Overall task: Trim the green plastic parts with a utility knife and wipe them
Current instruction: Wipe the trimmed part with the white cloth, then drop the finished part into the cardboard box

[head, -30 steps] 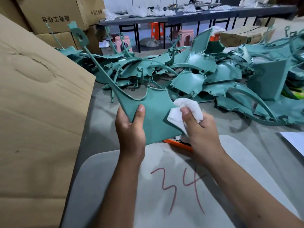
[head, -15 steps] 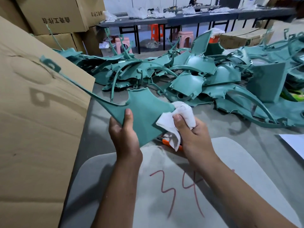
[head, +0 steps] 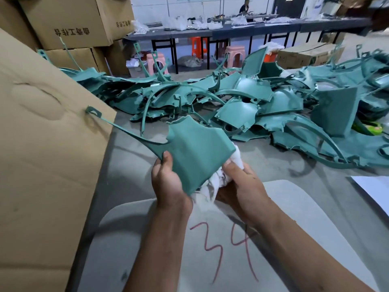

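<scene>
Wiping is the step in hand: the left hand (head: 168,182) grips the green plastic part (head: 197,152) above the grey board (head: 294,199), thumb pressed on its face, while the right hand (head: 242,184) bunches a white cloth (head: 212,184) behind its lower edge — fingers apparently curled, though partly hidden. Next, probably, comes setting the part aside — the utility knife isn't visible.

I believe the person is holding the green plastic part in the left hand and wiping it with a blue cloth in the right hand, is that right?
Not quite: the cloth is white, not blue, as the head view shows. The rest holds: the left hand holds the green plastic part, and the right hand grips the cloth against its lower right edge.
</scene>
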Demonstrator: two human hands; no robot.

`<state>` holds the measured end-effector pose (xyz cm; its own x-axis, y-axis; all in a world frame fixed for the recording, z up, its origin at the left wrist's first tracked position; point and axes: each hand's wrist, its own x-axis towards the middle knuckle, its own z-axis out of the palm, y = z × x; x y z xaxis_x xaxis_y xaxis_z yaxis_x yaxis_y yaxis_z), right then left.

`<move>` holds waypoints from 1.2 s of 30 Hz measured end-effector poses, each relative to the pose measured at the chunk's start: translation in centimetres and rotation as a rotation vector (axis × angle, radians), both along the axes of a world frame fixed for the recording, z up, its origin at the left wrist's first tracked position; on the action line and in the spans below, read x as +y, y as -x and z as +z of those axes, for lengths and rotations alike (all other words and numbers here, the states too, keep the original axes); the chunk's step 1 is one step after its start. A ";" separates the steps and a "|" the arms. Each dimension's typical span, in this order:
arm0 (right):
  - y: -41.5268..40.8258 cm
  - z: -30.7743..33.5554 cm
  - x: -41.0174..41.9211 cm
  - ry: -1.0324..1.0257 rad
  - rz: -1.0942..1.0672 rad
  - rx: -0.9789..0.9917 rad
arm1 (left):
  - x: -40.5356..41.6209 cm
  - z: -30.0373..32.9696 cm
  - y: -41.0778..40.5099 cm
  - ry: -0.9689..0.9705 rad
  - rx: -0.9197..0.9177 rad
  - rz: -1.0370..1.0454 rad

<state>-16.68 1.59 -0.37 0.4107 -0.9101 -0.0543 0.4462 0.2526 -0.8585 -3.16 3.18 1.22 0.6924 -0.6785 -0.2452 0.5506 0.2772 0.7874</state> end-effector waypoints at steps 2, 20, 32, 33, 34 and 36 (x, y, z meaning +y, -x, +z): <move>0.5 0.5 0.1 0.075 0.109 0.005 | 0.0 0.0 -0.2 0.015 0.040 0.015; 4.0 2.4 0.3 0.770 -0.421 0.430 | -2.0 5.9 8.0 -0.164 0.166 0.024; 9.5 0.8 -1.4 0.521 -0.679 1.357 | -0.3 13.0 8.9 -0.446 -0.587 -0.125; 9.5 1.1 -1.4 0.463 -0.560 1.501 | 0.9 14.5 8.7 -0.427 -0.649 -0.183; 9.3 1.5 -1.1 0.423 -0.506 1.565 | 2.1 15.9 8.5 -0.405 -0.734 -0.219; 8.5 3.0 -0.1 0.487 -0.597 1.470 | 4.6 18.3 7.6 -0.360 -0.901 -0.227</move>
<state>-25.16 1.51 2.63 -0.1208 -0.9570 0.2639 -0.8350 -0.0458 -0.5484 -10.72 7.81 19.55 0.5840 -0.8067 0.0908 -0.2836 -0.0979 0.9539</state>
